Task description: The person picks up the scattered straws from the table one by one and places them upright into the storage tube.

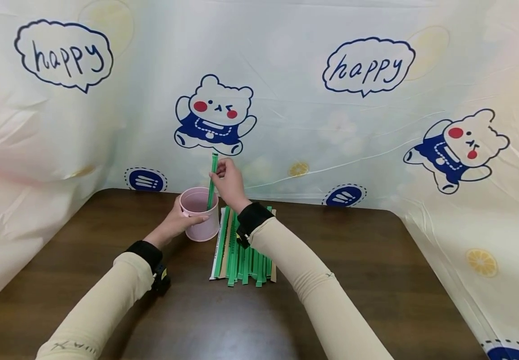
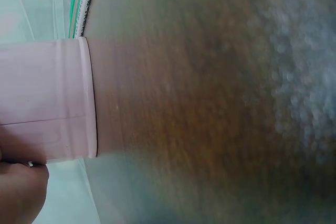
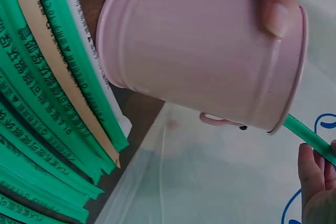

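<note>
A pink bucket with small side loops stands upright on the table. My left hand grips it from the left, its thumb across the front just below the rim. Above the bucket, my right hand pinches a green paper-wrapped straw, held nearly upright with its lower end inside the bucket. The right wrist view shows the left thumb on the bucket's side and the straw rising past the rim. Right beside the bucket lies a pile of wrapped straws, mostly green, with some tan and white.
Under everything is a dark brown wooden table. A pale printed curtain with cartoon bears hangs close behind its back edge and along the sides. My right forearm passes over part of the straw pile.
</note>
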`<state>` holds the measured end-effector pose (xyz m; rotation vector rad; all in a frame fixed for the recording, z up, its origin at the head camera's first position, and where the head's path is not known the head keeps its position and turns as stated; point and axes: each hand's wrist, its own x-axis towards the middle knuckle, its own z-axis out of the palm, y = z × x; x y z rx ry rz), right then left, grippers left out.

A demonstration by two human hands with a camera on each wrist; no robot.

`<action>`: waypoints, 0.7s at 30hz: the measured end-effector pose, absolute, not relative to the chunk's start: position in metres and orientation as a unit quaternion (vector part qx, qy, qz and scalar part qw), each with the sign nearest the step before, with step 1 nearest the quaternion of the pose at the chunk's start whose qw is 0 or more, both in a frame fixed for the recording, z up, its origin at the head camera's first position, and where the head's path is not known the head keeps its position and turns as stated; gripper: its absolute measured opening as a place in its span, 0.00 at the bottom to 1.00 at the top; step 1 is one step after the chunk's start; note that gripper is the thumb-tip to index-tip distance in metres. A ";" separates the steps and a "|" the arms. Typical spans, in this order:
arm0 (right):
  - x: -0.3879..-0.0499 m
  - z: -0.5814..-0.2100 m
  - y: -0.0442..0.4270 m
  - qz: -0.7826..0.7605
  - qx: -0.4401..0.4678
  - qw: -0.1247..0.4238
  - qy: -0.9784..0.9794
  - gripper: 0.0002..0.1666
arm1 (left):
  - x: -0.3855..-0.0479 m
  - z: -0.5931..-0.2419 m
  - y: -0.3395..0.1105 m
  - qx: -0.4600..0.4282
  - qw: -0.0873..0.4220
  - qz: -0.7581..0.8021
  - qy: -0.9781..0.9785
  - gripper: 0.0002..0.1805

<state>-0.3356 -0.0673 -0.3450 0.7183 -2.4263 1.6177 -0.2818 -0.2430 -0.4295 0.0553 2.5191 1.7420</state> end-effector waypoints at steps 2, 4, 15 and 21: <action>-0.336 -0.347 -0.068 0.537 0.237 0.070 -0.807 0.16 | -0.282 -0.430 -0.244 0.017 0.041 0.566 0.823 0.56; -0.336 -0.348 -0.068 0.538 0.234 0.067 -0.807 0.17 | -0.282 -0.430 -0.243 0.015 0.041 0.567 0.823 0.56; -0.334 -0.351 -0.066 0.547 0.224 0.048 -0.806 0.18 | -0.281 -0.431 -0.244 0.017 0.040 0.565 0.824 0.57; -0.338 -0.354 -0.064 0.553 0.216 0.041 -0.803 0.20 | -0.282 -0.431 -0.244 0.019 0.038 0.569 0.821 0.56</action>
